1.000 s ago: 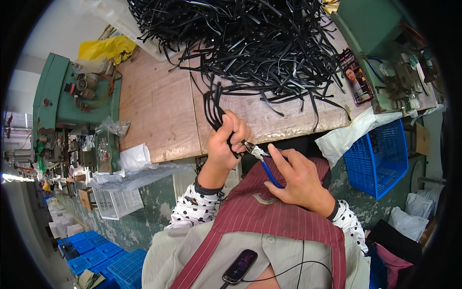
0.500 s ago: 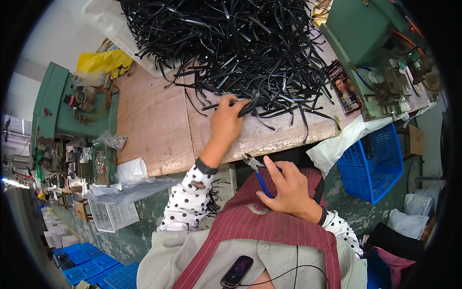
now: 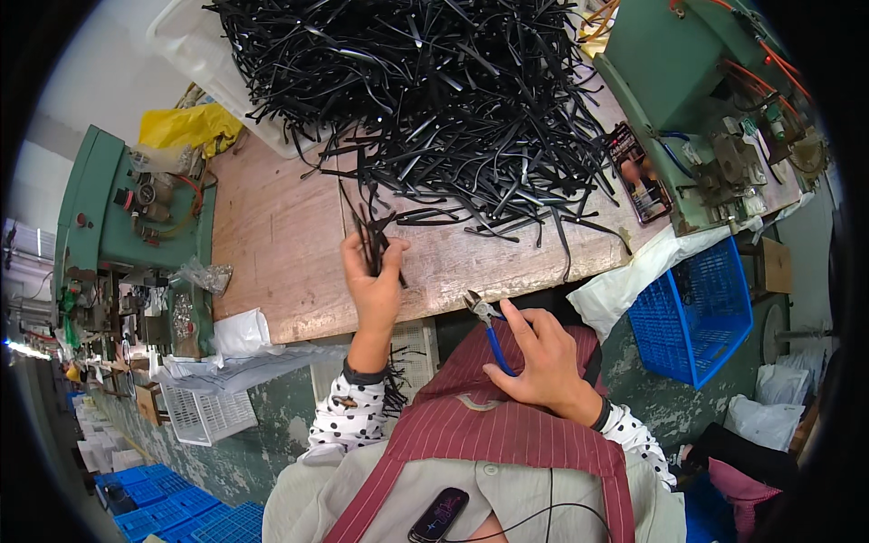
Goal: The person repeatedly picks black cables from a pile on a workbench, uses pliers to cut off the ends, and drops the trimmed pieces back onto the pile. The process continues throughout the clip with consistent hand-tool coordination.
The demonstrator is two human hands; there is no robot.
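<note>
My left hand (image 3: 373, 299) is raised over the near part of the wooden table, its fingers closed round a small bunch of thin black strips (image 3: 369, 231) that stick up and out past the fingertips. They look like plastic spectacle temples. Beyond it spreads a large tangled heap of the same black strips (image 3: 425, 109), with loose ones along its near edge. In front of the table edge, my right hand (image 3: 546, 366) grips cutting pliers (image 3: 491, 330) with blue handles. Their metal jaws point up toward the table, touching no strip.
Green machines stand at left (image 3: 136, 199) and right (image 3: 674, 81). A phone (image 3: 641, 176) leans by the right machine. A white bin (image 3: 204, 45) and yellow bag (image 3: 186, 127) are at the back left. A blue crate (image 3: 692, 312) sits low at right; a pale crate (image 3: 421, 339) lies under the table edge.
My left hand has drawn back from the heap's near edge, leftward and toward me, bringing a bunch of strips upright in its fingers. The right hand with the pliers has hardly moved.
</note>
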